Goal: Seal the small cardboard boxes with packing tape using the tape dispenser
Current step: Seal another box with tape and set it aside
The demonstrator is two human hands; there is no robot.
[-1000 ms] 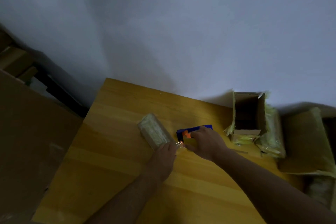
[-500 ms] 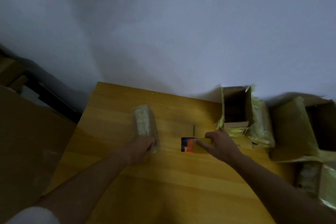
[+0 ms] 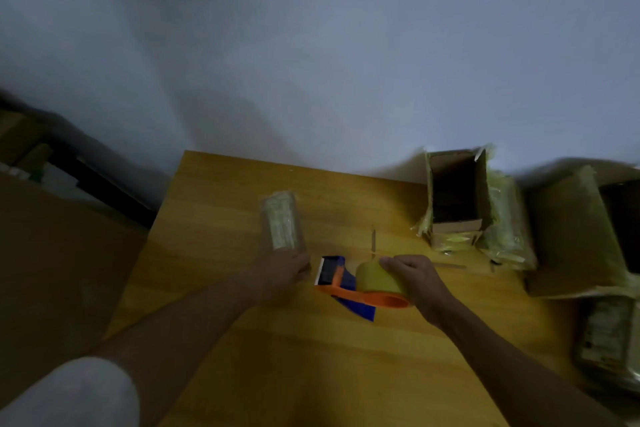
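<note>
A: hands?
B: L hand [image 3: 284, 270] grips taped box [image 3: 282, 220] near end; R hand [image 3: 417, 279] grips dispenser [image 3: 360, 286].
A: open box [image 3: 455, 198]?
B: 2 o'clock on table [image 3: 242, 340], inside too dark to tell.

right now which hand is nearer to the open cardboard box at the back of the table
Right. The right hand grips the tape dispenser just in front of the open box; the left hand holds the taped small box farther off, across the table.

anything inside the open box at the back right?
The open box shows only a dark interior with bare cardboard walls; nothing is visible in it. Its bottom is lost in shadow, so small contents can't be ruled out.
</note>
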